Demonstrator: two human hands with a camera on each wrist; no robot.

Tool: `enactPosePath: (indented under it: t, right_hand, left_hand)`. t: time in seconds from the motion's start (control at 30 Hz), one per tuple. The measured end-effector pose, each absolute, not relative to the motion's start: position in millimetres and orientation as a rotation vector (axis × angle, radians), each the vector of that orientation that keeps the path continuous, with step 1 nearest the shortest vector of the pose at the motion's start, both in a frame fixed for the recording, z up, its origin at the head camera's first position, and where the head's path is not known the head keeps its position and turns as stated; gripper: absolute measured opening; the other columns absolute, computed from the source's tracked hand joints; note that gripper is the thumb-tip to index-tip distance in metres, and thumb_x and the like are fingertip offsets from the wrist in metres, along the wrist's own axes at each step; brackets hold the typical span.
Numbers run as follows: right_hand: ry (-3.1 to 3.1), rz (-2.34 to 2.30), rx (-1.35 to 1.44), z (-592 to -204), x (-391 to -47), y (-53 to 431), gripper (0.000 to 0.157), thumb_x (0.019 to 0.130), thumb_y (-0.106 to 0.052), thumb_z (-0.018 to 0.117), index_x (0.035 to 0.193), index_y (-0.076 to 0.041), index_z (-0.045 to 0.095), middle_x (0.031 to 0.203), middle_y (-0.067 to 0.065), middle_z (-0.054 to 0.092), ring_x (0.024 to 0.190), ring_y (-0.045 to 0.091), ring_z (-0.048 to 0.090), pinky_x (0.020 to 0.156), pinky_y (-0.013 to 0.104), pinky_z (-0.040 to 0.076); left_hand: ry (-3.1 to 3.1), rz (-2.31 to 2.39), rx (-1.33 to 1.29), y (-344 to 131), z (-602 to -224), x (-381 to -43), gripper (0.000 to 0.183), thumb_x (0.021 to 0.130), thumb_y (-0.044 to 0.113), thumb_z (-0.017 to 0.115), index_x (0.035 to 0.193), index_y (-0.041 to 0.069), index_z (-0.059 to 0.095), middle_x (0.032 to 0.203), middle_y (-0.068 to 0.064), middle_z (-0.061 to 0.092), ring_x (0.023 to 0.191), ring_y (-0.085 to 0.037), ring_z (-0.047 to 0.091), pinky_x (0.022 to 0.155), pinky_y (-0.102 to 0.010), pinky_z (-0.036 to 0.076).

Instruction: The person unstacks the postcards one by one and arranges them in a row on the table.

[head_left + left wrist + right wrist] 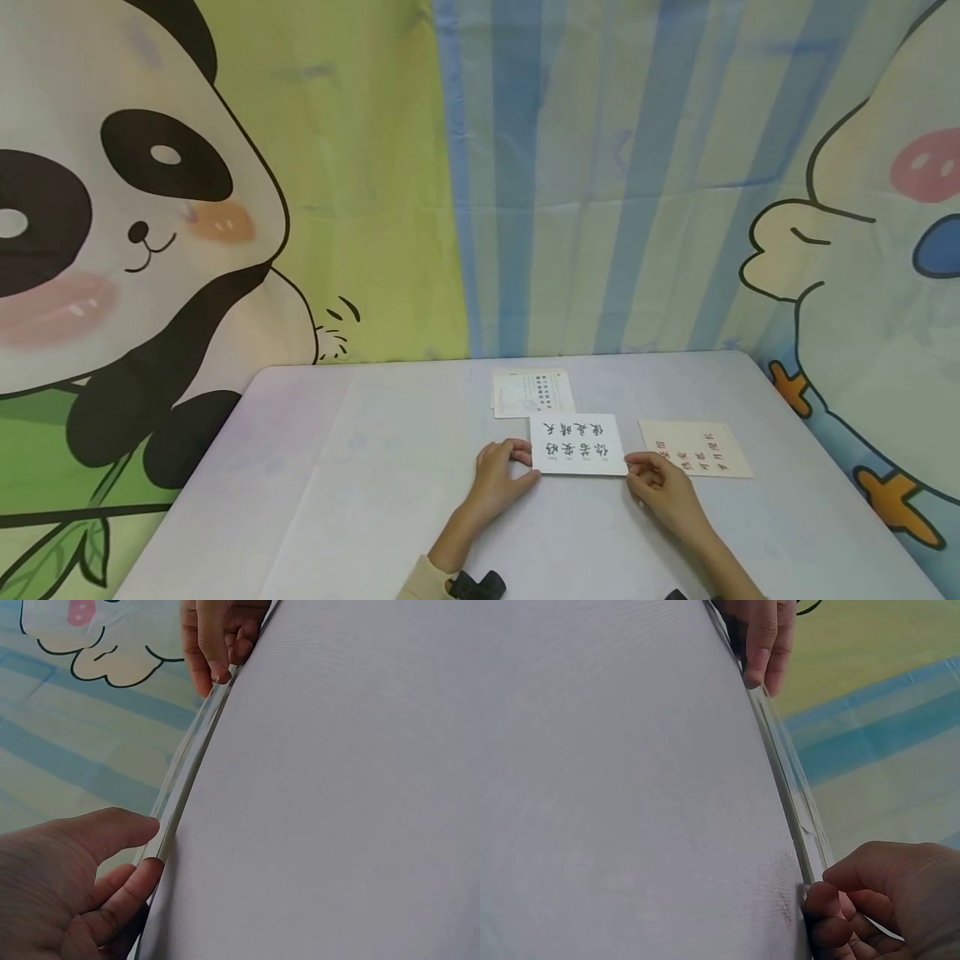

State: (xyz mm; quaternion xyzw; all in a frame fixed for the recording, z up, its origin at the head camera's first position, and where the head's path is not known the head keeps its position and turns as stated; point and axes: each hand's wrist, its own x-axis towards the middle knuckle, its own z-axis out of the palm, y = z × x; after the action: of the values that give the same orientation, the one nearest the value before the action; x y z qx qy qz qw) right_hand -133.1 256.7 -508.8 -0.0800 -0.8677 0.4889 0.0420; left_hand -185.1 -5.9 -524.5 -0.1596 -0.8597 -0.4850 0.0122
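Note:
A white card (577,444) with two rows of dark handwritten characters is held between both hands above the table. My left hand (498,478) grips its left edge, and my right hand (666,493) pinches the lower right corner. From the left wrist, the thumb (124,829) lies on one side of the thin white edge (174,795) and the fingertips on the other. Several thin layers show along that edge in the right wrist view, where the thumb (870,864) and curled fingers of my right hand close on it. The card's underside is hidden in the head view.
A cream card (701,450) with red characters lies right of the held card, partly behind my right hand. Farther back, light cards (531,393) with small dark writing overlap on the white table (375,483). A printed cloth (360,167) hangs behind the table.

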Motion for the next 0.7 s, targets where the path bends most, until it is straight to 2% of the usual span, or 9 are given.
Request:
enactPosePath:
  t: [0.33, 0.7]
  right_hand:
    - [-2.639, 1.516, -0.197, -506.7, -126.3, 267.2, 0.029, 0.086, 0.003, 0.064, 0.115, 0.006, 0.061, 0.089, 0.009, 0.061, 0.056, 0.009, 0.052, 0.050, 0.020, 0.044]
    - [-2.607, 1.570, -0.189, -507.0, -121.2, 277.3, 0.028, 0.088, 0.003, 0.063, 0.116, 0.005, 0.060, 0.092, 0.012, 0.059, 0.050, 0.010, 0.051, 0.045, 0.019, 0.037]
  left_hand:
    - [-2.697, -1.459, -0.561, 2.3, -524.6, -183.6, 0.026, 0.079, 0.014, 0.078, 0.102, 0.011, 0.065, 0.092, 0.008, 0.068, 0.111, -0.022, 0.054, 0.105, -0.049, 0.028]
    - [-2.725, -1.436, -0.576, 12.4, -521.1, -180.4, 0.032, 0.080, 0.014, 0.077, 0.108, 0.008, 0.064, 0.086, 0.009, 0.066, 0.108, -0.020, 0.055, 0.105, -0.048, 0.029]
